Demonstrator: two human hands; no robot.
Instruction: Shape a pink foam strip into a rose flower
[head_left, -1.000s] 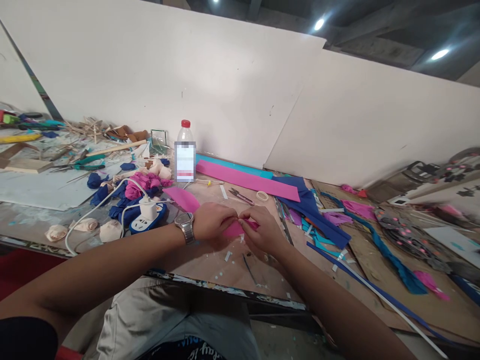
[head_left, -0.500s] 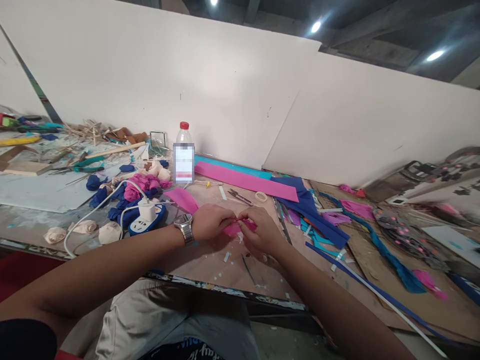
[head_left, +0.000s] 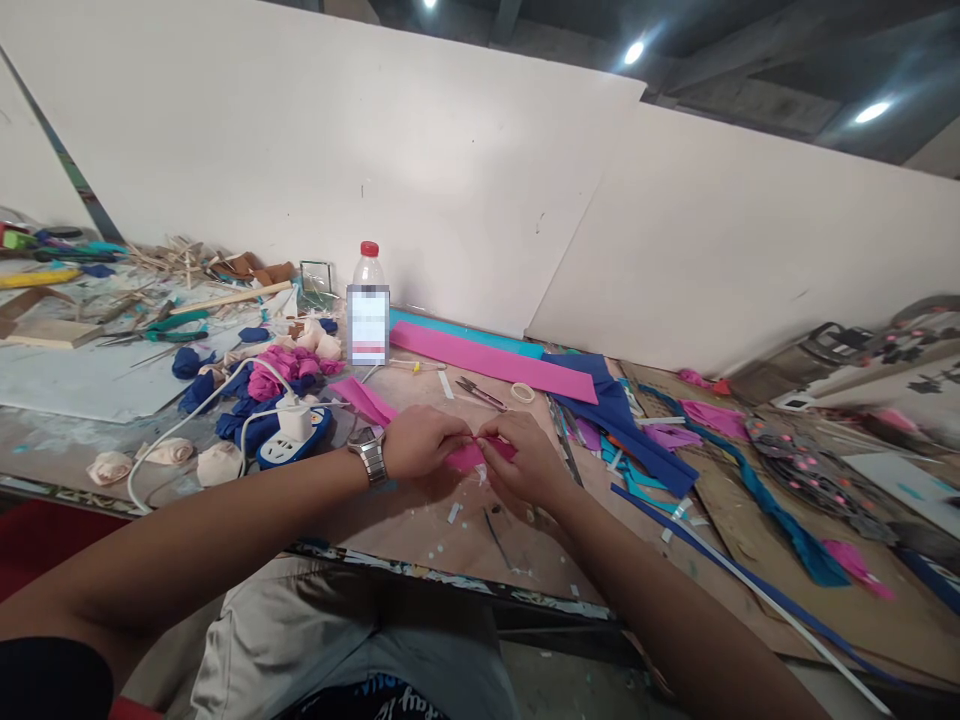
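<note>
The clearest change from half a second ago is in the pink strip [head_left: 465, 458]: its far end, stretching out beyond the left wrist toward the power strip, shows as a slim band now, where it showed broad and flat before — it seems to have turned or folded. The left hand [head_left: 421, 443] and the right hand [head_left: 525, 458] stay almost exactly where they were, fingertips meeting above the table [head_left: 420, 530] near its front edge. The left thumb and fingers are pinched narrow on the strip, and the right ones are likewise closed tight on it, the two grips side by side; the fold between the fingertips is too small to make out. Part of the pink material hangs below the fingers, and the middle is hidden behind the left hand. A metal watch [head_left: 367, 455] sits on the left wrist. Around the hands nothing shifts: the small snips [head_left: 481, 394] and the pale ring [head_left: 523, 392] lie just beyond them, a longer pink band [head_left: 491, 363] lies behind those, and the bottle [head_left: 368, 320] with its red cap stands near that band's left end. The blue-edged power strip [head_left: 281, 450], with a white plug [head_left: 298, 418] in it, stays to the left, beside the crumpled pink and navy pieces [head_left: 279, 372].
</note>
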